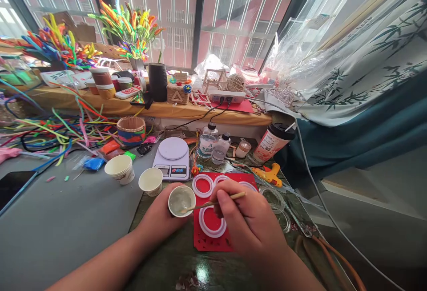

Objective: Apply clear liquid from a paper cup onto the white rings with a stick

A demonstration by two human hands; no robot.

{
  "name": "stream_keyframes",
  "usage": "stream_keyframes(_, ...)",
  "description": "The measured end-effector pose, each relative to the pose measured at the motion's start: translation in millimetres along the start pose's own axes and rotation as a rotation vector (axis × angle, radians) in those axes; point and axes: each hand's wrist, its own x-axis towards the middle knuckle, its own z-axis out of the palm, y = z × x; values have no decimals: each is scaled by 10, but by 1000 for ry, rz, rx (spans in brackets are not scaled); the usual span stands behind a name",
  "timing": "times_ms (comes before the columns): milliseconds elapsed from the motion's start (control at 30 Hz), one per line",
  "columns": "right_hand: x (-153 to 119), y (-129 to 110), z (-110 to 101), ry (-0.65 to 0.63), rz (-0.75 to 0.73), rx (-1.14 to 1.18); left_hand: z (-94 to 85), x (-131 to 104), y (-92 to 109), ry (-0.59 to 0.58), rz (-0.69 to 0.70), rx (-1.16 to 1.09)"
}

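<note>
My left hand (159, 213) is wrapped round a small paper cup (182, 201) that holds a clear, slightly cloudy liquid. Between the fingers of my right hand (248, 213) is a thin wooden stick (237, 196), its far end dipped in the liquid. Beneath and beside my right hand lies a red sheet (203, 243) bearing several pale ring-shaped molds (212, 234). Two more paper cups (119, 168) (151, 181) stand left of the held cup. Behind them sits a white digital scale (173, 149).
Clear bottles (207, 142), a lidded drink cup (271, 142) and an orange glue gun (269, 174) stand or lie behind the sheet. Orange-handled pliers (328, 255) lie at right. Colourful pipe cleaners (63, 126) and a dark phone (15, 187) are at left.
</note>
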Motion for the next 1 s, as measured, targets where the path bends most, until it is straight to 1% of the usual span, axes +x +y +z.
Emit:
stream_keyframes(67, -11, 16, -4, 110, 9, -35, 2, 1, 8, 5, -1, 3)
stream_keyframes(100, -13, 22, -8, 125, 8, -28, 4, 1, 9, 8, -1, 3)
stream_keyframes(133, -14, 25, -12, 102, 7, -6, 7, 2, 7, 7, -3, 4)
stream_keyframes(200, -13, 22, -23, -6, 15, 34, 12, 1, -5, 4, -9, 0)
stream_keyframes(233, -12, 17, -28, -39, 23, 37, 14, 0, -13, 3, -12, -2)
stream_keyframes(267, -12, 13, -31, -36, 30, 29, 15, -1, -21, 6, -16, -1)
stream_keyframes(367, -11, -2, -30, 64, 25, 24, 10, -7, -41, 31, -13, -5)
stream_keyframes(400, -10, -8, -30, 61, 17, 51, 6, -8, -45, 40, -10, -9)
stream_keyframes(500, -5, -20, -36, -63, 21, 117, -6, -9, -46, 65, -22, -16)
stream_keyframes(533, -3, -19, -40, -69, 27, 100, -8, -9, -45, 72, -27, -17)
stream_keyframes(567, 0, -16, -43, -43, 28, 64, -8, -8, -45, 75, -30, -17)
stream_keyframes(633, 11, -4, -43, 60, 7, -12, -5, -7, -46, 77, -18, -15)
stream_keyframes(667, 17, 2, -39, 91, -13, -19, -3, -6, -49, 75, -6, -13)
stream_keyframes(700, 24, 8, -33, 87, -29, 1, -1, -6, -52, 73, 1, -9)
stream_keyframes(733, 30, 13, -25, 49, -32, 40, 1, -6, -57, 73, 3, -5)
stream_keyframes(800, 33, 26, -7, -40, -6, 112, 3, -9, -62, 78, -4, -1)
stream_keyframes(833, 30, 35, 1, -47, 14, 118, 4, -11, -63, 79, -9, 1)
stream_keyframes(933, 11, 65, 18, 76, 31, 67, 6, -21, -53, 80, -2, 8)
stream_keyframes(967, 3, 71, 21, 88, 23, 71, 7, -24, -48, 75, 1, 8)
stream_keyframes(1000, -5, 75, 24, 63, 20, 88, 8, -26, -44, 70, 1, 5)
